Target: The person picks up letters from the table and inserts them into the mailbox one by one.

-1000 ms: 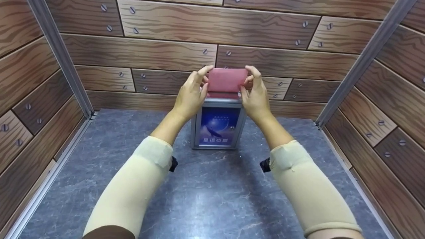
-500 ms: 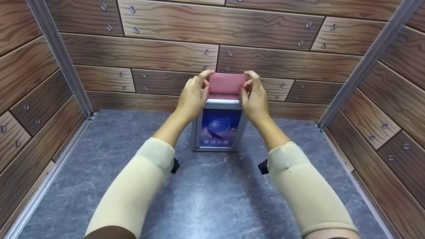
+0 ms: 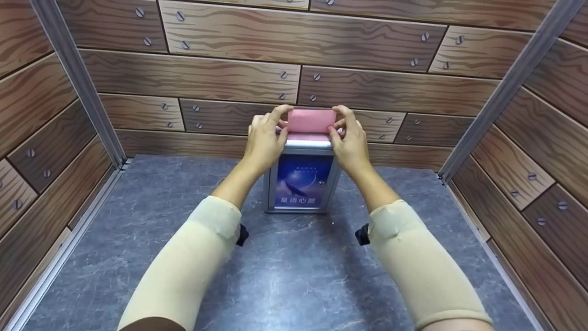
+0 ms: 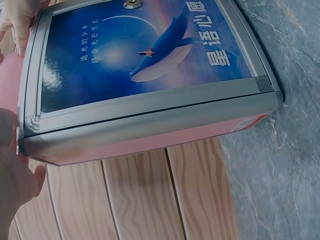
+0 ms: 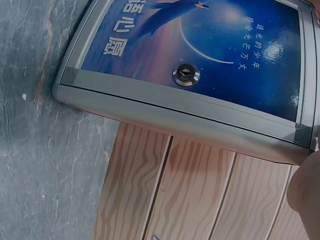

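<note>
A silver-framed box (image 3: 303, 151) with a blue whale picture on its front door and pink sides stands upright on the floor by the back wall. Above its top is a flat pink sheet, like a card or paper (image 3: 312, 121). My left hand (image 3: 263, 143) pinches the sheet's left edge between thumb and fingers. On the opposite edge, my right hand (image 3: 353, 145) pinches it the same way. Part of the sheet (image 4: 11, 82) shows past the box's end in the left wrist view. Whether its lower edge sits in a slot is hidden.
A round metal lock (image 5: 186, 75) is on the box door. Behind the box rises a wood-plank-patterned wall (image 3: 229, 78), with similar walls at left and right. Grey metal posts (image 3: 494, 92) stand at the corners, and marbled grey floor (image 3: 285, 276) lies in front.
The pink sheet has come down towards the box top, and less of its face shows above it. Both hands have lowered with it, still pinching its edges. The head view has shifted slightly.
</note>
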`<state>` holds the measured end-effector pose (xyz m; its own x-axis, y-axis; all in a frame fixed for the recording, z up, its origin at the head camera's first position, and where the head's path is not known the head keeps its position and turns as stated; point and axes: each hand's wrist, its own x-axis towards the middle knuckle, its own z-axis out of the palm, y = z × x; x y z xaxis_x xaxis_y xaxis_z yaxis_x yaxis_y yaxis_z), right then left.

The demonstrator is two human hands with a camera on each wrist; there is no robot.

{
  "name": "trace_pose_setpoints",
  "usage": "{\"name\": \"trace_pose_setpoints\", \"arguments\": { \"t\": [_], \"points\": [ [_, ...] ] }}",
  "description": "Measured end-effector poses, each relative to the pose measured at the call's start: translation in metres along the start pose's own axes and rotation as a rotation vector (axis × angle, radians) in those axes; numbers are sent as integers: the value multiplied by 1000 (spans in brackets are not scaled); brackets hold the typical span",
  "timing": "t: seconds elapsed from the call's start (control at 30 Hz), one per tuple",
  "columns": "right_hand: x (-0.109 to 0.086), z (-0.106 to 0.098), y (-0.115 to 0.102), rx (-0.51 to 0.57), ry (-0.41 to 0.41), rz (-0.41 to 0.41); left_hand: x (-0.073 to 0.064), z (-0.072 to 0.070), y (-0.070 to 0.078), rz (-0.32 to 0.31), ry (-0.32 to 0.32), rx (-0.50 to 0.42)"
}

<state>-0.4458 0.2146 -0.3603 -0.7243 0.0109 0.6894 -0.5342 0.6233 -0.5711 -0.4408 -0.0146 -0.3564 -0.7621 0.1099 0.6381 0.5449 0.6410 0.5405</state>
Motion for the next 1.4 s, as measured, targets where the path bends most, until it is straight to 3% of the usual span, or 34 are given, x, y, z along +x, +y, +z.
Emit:
{"name": "trace_pose_setpoints", "arguments": {
  "t": [0.13, 0.4, 0.8, 1.13, 1.4],
  "points": [
    [-1, -1, -1, -8, -19, 23, -2, 2, 2, -26, 24, 16],
    [0, -2, -7, -2, -63, 34, -3, 3, 0, -61, 61, -37],
    [-5, -5, -2, 22, -94, 39, -14, 1, 1, -33, -64, -10],
    [-10, -6, 4, 55, -114, 2, -20, 2, -2, -66, -88, 5],
    [-19, -6, 11, 85, -47, -38, -22, 2, -6, -73, -81, -23]
  ]
}}
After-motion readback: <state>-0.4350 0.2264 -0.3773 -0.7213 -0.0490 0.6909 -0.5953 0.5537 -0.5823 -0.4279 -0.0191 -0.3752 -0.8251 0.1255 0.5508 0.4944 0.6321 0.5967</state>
